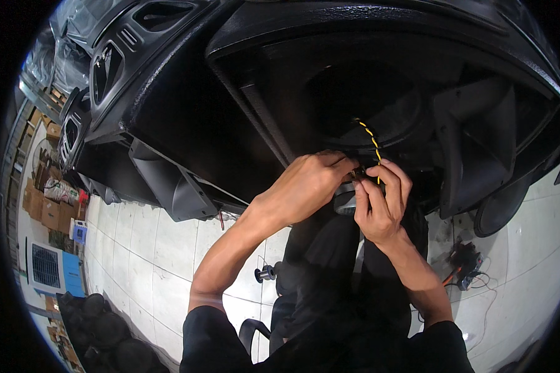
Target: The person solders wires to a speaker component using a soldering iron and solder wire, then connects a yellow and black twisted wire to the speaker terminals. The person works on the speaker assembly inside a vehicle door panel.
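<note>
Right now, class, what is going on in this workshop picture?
A person works with both bare hands at the opening of a large black speaker cabinet. The left hand and right hand meet at a small part, the right fingers pinching a twisted yellow-and-black wire that runs up into the cabinet. A small wire spool lies on the tiled floor.

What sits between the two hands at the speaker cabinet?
Head view: between the left hand and right hand is a small metal part they both pinch, with the yellow-black twisted wire running up from it.
</note>
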